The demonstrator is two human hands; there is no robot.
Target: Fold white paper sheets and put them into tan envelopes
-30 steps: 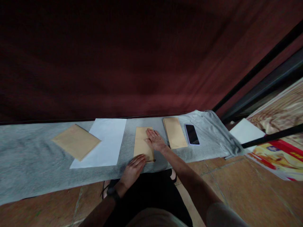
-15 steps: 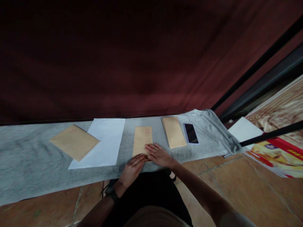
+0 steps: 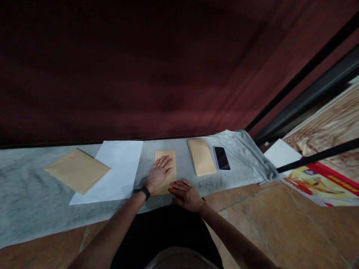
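Note:
A brown paper envelope (image 3: 165,153) lies lengthwise in front of me on the grey cloth. My left hand (image 3: 159,174), with a dark watch at its wrist, rests flat across the envelope's middle, fingers stretched out. At the envelope's lower right corner is my right hand (image 3: 186,194), its fingers extended and touching the near edge. Parts of the envelope are hidden beneath both hands. A small stack of similar envelopes (image 3: 202,157) lies to the right. On the left, more brown envelopes (image 3: 77,171) overlap white paper (image 3: 120,168).
A phone (image 3: 222,158) with a pale purple edge lies right of the stack. The grey cloth (image 3: 244,164) covers a narrow bench against a dark red curtain (image 3: 168,74). Black bars (image 3: 319,157), a white sheet and a red-yellow printed box (image 3: 322,183) are at the right, above the tiled floor.
My left hand has moved from the envelope's near edge up onto its middle and lies flat. My right hand has shifted down to the lower right corner. The view has turned slightly right.

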